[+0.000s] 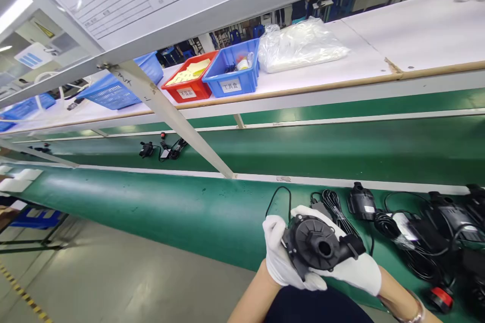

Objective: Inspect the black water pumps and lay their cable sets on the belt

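Between my two white-gloved hands is a black water pump, its round ribbed face and dark inlet hole turned up toward me. My left hand wraps its left side and lower edge. From behind and along the right side, my right hand grips it, partly hidden by the pump body. The pump's outlet pipe points right, over my right hand. A thin black cable loops up behind the pump. Just beyond my right hand lie a coiled black cable and another black pump on the green bench.
More black pumps and cables crowd the bench at right. The green surface runs left. On the shelf above stand a red bin, a blue bin and a plastic bag. A slanted white post crosses ahead.
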Action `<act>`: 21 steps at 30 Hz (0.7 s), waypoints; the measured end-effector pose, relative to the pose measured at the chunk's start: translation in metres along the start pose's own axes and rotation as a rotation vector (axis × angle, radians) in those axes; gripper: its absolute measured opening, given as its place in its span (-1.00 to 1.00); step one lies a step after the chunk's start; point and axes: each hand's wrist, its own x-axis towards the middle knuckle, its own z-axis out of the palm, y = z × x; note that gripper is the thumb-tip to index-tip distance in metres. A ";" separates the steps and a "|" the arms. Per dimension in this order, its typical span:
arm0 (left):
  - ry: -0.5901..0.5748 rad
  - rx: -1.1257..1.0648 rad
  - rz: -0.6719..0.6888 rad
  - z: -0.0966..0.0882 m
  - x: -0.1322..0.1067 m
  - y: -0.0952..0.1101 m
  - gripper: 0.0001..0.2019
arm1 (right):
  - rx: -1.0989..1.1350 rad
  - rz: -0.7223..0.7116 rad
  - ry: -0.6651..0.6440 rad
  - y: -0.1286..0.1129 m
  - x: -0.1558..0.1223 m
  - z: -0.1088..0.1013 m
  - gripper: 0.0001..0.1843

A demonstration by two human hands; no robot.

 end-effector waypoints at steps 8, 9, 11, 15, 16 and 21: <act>-0.027 0.179 0.475 -0.008 0.000 -0.038 -0.08 | 0.070 -0.010 -0.133 -0.013 0.009 -0.014 -0.08; -0.029 0.177 0.450 -0.007 -0.001 -0.039 -0.08 | 0.075 -0.004 -0.137 -0.014 0.010 -0.015 -0.08; -0.041 0.174 0.380 -0.006 -0.002 -0.039 -0.06 | 0.079 0.016 -0.142 -0.014 0.009 -0.016 -0.08; -0.017 0.176 0.264 -0.002 -0.005 -0.036 -0.02 | 0.131 0.033 -0.160 -0.010 0.008 -0.018 -0.06; -0.005 0.176 0.259 0.000 -0.006 -0.034 -0.01 | 0.137 0.029 -0.164 -0.009 0.008 -0.019 -0.06; 0.016 0.180 0.308 0.006 -0.013 -0.029 -0.03 | 0.067 0.063 -0.158 0.002 0.003 -0.026 -0.03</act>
